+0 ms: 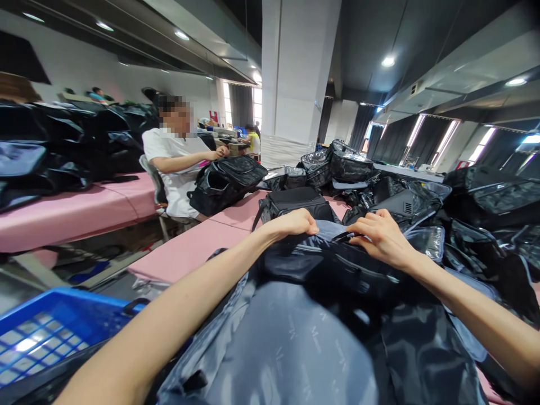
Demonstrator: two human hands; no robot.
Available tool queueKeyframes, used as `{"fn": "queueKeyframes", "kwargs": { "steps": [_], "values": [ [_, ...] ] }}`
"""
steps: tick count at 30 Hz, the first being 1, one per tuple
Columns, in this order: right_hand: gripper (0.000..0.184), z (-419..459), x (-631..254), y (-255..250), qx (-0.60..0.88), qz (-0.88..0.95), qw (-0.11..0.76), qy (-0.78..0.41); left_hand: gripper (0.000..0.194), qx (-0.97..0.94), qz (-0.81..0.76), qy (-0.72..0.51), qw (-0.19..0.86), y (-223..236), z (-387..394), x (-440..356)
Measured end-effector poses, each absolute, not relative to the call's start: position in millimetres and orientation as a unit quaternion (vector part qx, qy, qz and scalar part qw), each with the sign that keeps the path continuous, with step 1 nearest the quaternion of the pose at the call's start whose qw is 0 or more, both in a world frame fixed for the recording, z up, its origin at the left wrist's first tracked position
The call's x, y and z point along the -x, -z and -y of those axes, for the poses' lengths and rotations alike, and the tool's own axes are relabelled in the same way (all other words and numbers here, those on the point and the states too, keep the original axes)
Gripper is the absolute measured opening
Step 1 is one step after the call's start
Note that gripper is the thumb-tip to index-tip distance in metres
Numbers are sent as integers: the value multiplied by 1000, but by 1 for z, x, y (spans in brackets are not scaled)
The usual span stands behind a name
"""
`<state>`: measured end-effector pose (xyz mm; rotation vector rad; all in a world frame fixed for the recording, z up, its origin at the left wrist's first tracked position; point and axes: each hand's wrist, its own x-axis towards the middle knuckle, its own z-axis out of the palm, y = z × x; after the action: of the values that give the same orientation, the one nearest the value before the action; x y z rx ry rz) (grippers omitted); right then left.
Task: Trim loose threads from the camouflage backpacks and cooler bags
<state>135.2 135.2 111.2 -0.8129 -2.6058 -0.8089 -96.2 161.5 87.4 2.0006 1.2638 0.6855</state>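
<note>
A large black backpack (312,337) lies opened right in front of me, its grey printed lining facing up. At its far edge, my left hand (298,223) pinches the rim of the bag, fingers closed. To the right, my right hand (382,236) is closed on the same far edge, where a thin black strip or strap shows at the fingertips. Between both hands a piece of grey lining (330,229) is exposed. Zippered pockets (337,261) run along the inner wall just below my hands.
Past the bag, another black bag (295,202) stands on the pink table (181,250). Many black bags (405,202) are heaped at right. A blue crate (63,315) is at lower left. A seated co-worker (172,157) handles a black backpack (230,183). Behind rises a white pillar (295,73).
</note>
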Motion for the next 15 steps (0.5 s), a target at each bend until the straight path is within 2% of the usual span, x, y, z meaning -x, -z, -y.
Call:
{"fn": "queueKeyframes", "kwargs": {
  "steps": [3,15],
  "values": [
    [14,-142,-128,-111,292,908,145,262,14,-777,-478,-254,322,-88,-161,97],
    [16,-132,-144,-119,276,901,103,318,15,-779,-466,-264,327,-82,-168,98]
  ]
}}
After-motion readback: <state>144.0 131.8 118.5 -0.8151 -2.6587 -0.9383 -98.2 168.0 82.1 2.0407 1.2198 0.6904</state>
